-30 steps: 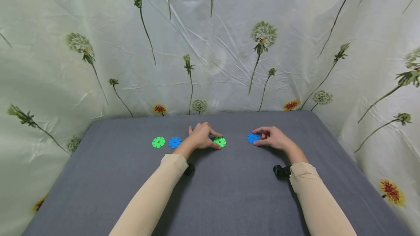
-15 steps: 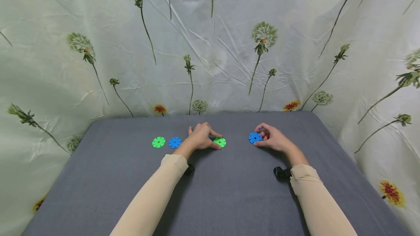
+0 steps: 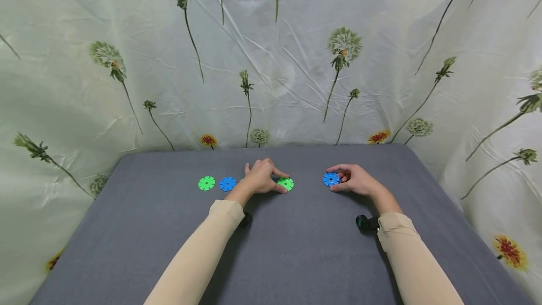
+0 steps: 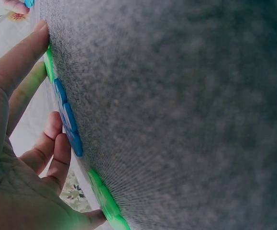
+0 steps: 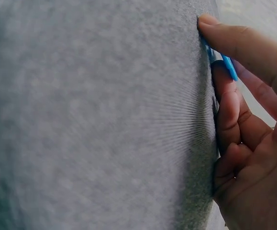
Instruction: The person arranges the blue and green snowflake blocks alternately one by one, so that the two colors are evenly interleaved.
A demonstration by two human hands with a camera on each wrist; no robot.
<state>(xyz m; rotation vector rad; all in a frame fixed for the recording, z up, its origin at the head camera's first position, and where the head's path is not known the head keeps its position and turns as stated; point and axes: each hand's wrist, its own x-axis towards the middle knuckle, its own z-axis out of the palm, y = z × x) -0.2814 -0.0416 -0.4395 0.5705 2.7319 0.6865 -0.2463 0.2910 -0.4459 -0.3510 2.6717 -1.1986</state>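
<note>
Notched flower-shaped plastic discs lie on the grey cloth in the head view. My left hand (image 3: 259, 178) rests over the cloth, thumb and index finger on opposite edges of a green disc (image 3: 286, 183). To its left lie a blue disc (image 3: 227, 183) and another green disc (image 3: 206, 183); whether more sits beneath the hand, I cannot tell. My right hand (image 3: 356, 180) pinches a second blue disc (image 3: 330, 179) between thumb and index finger, close to the cloth. In the right wrist view only blue slivers (image 5: 229, 67) of that disc show past the thumb (image 5: 243, 40).
The table (image 3: 296, 258) is covered in grey cloth, its far edge close behind the discs. A pale curtain (image 3: 288, 60) printed with dandelions hangs behind and at both sides. A black wrist device (image 3: 366, 223) sits under the right wrist; a similar one is partly hidden at the left.
The right hand's blue disc has shifted slightly right; its index finger came off the far edge and is back on it. My left hand has stayed at the green disc.
</note>
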